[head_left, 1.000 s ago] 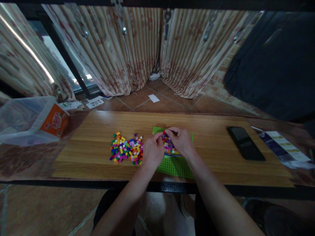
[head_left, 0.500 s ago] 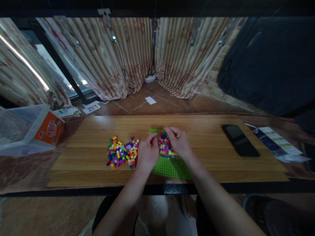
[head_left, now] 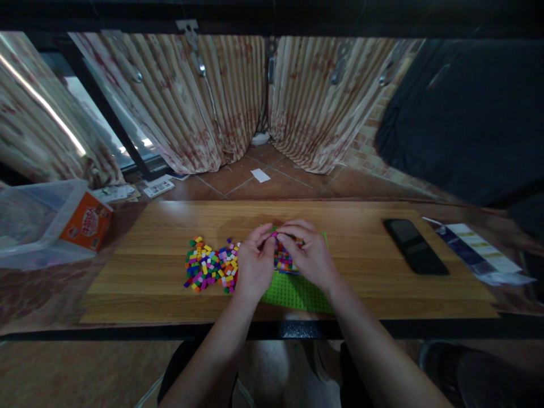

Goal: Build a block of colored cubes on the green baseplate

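Note:
Above the far part of a green studded baseplate (head_left: 295, 293), my two hands meet at the fingertips. Between them shows a small magenta toy brick (head_left: 274, 234). My left hand (head_left: 255, 262) pinches it from the left, and my right hand (head_left: 313, 259) has thumb and fingers closed on it from the right. Under the hands, a block of multicoloured bricks (head_left: 284, 260) is set on the baseplate, partly covered by my right hand. Just left of my left hand lies a loose pile of small coloured bricks (head_left: 209, 267).
A black phone (head_left: 414, 246) lies on the wooden table (head_left: 170, 309) to the right. Beyond it is a printed packet (head_left: 484, 249). At the left stands a clear plastic bin (head_left: 38, 226) with an orange label. Curtains (head_left: 221, 102) hang behind the table.
My hands have come together; my right fingers have moved left to meet my left fingertips. The magenta brick now shows between them. The view has shifted slightly.

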Demonstrator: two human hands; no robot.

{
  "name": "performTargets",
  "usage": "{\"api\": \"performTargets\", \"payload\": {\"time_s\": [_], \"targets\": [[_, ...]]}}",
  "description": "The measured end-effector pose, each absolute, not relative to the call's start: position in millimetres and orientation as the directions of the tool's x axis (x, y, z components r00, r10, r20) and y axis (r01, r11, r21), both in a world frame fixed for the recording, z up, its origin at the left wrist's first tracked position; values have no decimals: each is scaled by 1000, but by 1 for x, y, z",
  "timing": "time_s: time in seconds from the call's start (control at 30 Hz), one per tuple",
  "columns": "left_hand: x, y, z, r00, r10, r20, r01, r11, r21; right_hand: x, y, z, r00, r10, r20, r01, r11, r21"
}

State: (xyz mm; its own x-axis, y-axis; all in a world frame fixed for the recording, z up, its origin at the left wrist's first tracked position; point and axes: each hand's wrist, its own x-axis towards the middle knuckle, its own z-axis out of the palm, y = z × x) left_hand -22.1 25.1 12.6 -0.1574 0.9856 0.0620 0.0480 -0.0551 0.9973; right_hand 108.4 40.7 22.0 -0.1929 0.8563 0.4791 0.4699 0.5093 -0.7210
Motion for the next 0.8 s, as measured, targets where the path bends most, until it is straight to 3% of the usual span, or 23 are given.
{"api": "performTargets", "payload": {"time_s": [0.5,0.8], "targets": [[-17,22,12,-96,993,69,51,-64,997,112,43,20,-182,866,466,397,498,-771],[-27,29,5,-209,973,101,330,-27,944,131,55,9,-27,933,358,415,336,-846]]}}
